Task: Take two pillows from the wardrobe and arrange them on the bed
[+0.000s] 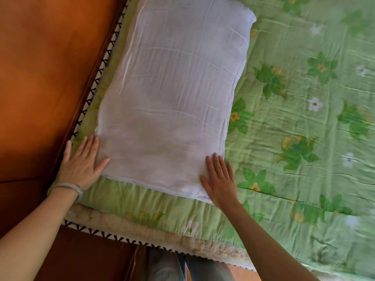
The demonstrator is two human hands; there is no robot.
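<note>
One white pillow [172, 94] lies flat on the bed [304, 138], lengthwise beside the wooden headboard. The bed is covered with a green flowered sheet. My left hand [83, 161] lies flat with fingers spread against the pillow's near left corner, thumb on the pillow. My right hand [220, 179] rests flat, fingers apart, on the pillow's near right corner. Neither hand holds anything. No second pillow is in view.
The brown wooden headboard [46, 67] runs along the left. The mattress edge [142, 236] with black-and-white trim runs along the near side. A pale bangle [67, 188] is on my left wrist. My legs [182, 268] stand against the bed's near side.
</note>
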